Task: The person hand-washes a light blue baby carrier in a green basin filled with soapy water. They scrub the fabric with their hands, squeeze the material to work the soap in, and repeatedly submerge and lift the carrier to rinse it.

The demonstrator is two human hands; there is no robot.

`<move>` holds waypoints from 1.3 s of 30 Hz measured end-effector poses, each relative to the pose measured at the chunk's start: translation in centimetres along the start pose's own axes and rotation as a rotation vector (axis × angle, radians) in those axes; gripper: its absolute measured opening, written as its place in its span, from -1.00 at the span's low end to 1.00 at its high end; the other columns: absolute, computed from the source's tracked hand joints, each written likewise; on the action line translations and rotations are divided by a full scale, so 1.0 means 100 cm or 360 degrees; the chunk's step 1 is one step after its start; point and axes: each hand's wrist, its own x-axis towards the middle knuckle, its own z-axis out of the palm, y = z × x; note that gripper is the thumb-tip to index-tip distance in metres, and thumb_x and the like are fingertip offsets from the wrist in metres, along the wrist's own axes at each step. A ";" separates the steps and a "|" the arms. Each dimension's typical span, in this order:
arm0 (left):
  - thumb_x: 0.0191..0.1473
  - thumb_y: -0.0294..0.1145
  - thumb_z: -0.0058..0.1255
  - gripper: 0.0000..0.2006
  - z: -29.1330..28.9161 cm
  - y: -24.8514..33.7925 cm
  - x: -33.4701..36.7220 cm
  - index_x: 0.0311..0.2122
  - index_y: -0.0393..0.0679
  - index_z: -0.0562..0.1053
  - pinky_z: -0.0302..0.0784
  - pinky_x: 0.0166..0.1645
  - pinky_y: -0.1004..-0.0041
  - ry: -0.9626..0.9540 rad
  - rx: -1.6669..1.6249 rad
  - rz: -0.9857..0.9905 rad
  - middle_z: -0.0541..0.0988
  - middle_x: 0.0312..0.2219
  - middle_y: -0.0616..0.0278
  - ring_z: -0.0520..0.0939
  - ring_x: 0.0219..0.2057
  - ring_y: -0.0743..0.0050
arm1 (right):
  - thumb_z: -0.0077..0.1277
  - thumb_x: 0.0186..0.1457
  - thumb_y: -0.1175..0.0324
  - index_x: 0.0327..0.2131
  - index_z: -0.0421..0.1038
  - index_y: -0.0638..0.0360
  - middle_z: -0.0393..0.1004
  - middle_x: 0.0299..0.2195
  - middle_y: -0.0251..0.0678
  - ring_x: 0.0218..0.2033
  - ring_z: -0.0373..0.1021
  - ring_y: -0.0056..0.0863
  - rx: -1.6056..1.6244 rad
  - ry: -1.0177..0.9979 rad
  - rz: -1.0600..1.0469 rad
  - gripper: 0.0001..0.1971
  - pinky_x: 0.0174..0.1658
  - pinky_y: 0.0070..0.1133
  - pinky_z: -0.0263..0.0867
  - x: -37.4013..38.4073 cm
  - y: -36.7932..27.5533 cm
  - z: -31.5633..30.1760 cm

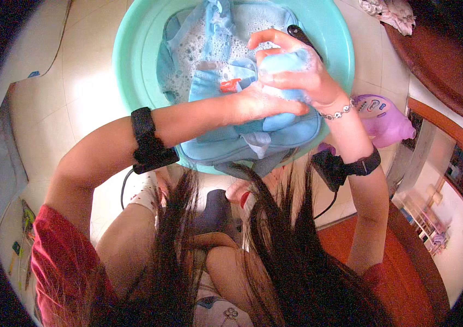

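Note:
A light blue fabric bag (196,147), wet and covered in suds, lies in a mint green basin (124,60). Both my hands meet over its right part. My right hand (321,82) curls round a bunched piece of soapy light blue fabric (283,62), fingers bent across the top. Pressed against the same bunch from the left and below is my left hand (264,101), its fingers partly hidden behind foam and cloth. Next to my left hand sits an orange-red patch (231,85) on the bag. Beyond my right fingers a black rounded handle-like object (299,35) rests inside the basin.
A purple bottle (384,122) lies on the tiled floor (87,76) right of the basin. Dark red-brown furniture (444,65) stands at the far right, with a crumpled light cloth (389,13) on it. My legs and hanging dark hair (286,234) are close below the basin.

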 end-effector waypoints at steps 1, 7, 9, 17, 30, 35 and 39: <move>-0.35 -0.16 0.06 -0.64 0.000 0.000 0.000 -0.42 -0.20 0.38 0.33 -0.30 0.48 -0.0032 0.0006 -0.0030 0.41 -0.48 0.23 0.39 -0.37 0.49 | -0.01 -0.32 0.41 -0.23 0.23 0.23 0.32 -0.36 -0.39 -0.33 0.26 -0.65 -0.0003 0.0057 -0.0044 -0.56 -0.23 -0.71 0.19 -0.001 0.003 0.000; -0.31 -0.22 0.03 -0.71 0.003 -0.003 0.001 -0.45 -0.21 0.42 0.34 -0.33 0.52 -0.0018 -0.0016 -0.0063 0.43 -0.50 0.27 0.41 -0.39 0.53 | -0.05 -0.29 0.49 -0.27 0.28 0.22 0.37 -0.35 -0.34 -0.34 0.29 -0.63 -0.0245 0.0198 -0.0145 -0.64 -0.25 -0.68 0.24 -0.001 0.010 -0.001; -0.30 -0.25 0.03 -0.72 0.005 -0.008 0.001 -0.44 -0.22 0.42 0.34 -0.31 0.52 -0.0021 -0.0069 -0.0061 0.44 -0.49 0.26 0.41 -0.38 0.52 | -0.07 -0.26 0.52 -0.26 0.27 0.23 0.37 -0.37 -0.32 -0.37 0.31 -0.60 -0.0075 0.0169 -0.0116 -0.65 -0.27 -0.67 0.26 -0.003 0.010 0.001; -0.38 -0.22 0.13 -0.57 0.002 -0.008 -0.004 -0.36 -0.26 0.36 0.31 -0.24 0.48 -0.0157 -0.0579 -0.0106 0.40 -0.38 0.19 0.39 -0.33 0.48 | -0.08 -0.17 0.55 -0.23 0.24 0.26 0.36 -0.34 -0.28 -0.39 0.36 -0.52 0.0088 0.0060 -0.0030 -0.68 -0.32 -0.61 0.31 -0.002 0.007 0.009; -0.30 -0.21 0.05 -0.56 0.012 -0.026 0.001 -0.24 -0.19 0.33 0.27 -0.15 0.39 -0.0035 -0.0109 0.0168 0.39 -0.30 0.14 0.38 -0.24 0.37 | -0.02 -0.26 0.48 -0.45 0.32 0.23 0.37 -0.49 -0.39 -0.41 0.30 -0.64 -0.0433 0.0306 -0.0098 -0.82 -0.29 -0.69 0.24 0.005 0.017 0.014; -0.19 -0.19 -0.12 -0.63 0.029 -0.053 0.016 -0.22 -0.14 0.29 0.22 -0.11 0.36 0.0393 0.0672 0.0798 0.37 -0.27 0.09 0.36 -0.20 0.26 | -0.02 -0.32 0.49 -0.53 0.32 0.22 0.36 -0.54 -0.38 -0.48 0.29 -0.65 -0.0786 0.0472 -0.0198 -0.86 -0.36 -0.69 0.24 0.006 0.021 0.014; -0.18 -0.18 -0.15 -0.63 0.032 -0.054 0.019 -0.24 -0.17 0.30 0.21 -0.10 0.36 0.0530 0.0741 0.0847 0.37 -0.28 0.07 0.36 -0.20 0.25 | -0.06 -0.29 0.57 -0.54 0.26 0.24 0.29 -0.58 -0.44 -0.47 0.24 -0.70 -0.1035 0.0782 -0.0007 -0.87 -0.34 -0.73 0.17 0.003 0.022 0.023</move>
